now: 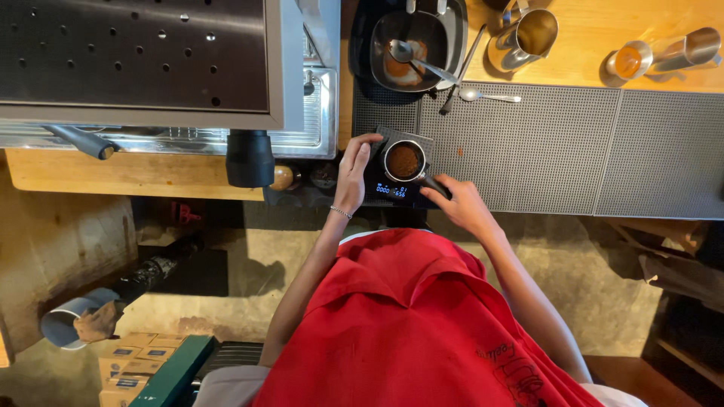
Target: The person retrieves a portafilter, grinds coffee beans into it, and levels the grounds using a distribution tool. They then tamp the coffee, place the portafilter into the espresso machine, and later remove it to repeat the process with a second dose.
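I read the bench from left to right. The espresso machine (pixel 151 68) fills the left, its black knob (pixel 250 158) overhanging the counter edge; my left hand (pixel 353 169) lies open, fingers resting on the near left corner of the black scale (pixel 392 188), gripping nothing. The portafilter (pixel 404 161) stands upright on the scale, basket filled with brown ground coffee; I judge it heavy, rigid metal, the grounds loose and easily spilled if tilted; hold it by the handle only. My right hand (pixel 461 202) is closed around that handle. Behind, a dark tray (pixel 452 45) holds a spoon (pixel 413 59); a second spoon (pixel 489 96) lies on the grey mat (pixel 573 151); a steel pitcher (pixel 524 38) and a tipped steel cup (pixel 664 54) stand well apart; nothing crowds the scale.
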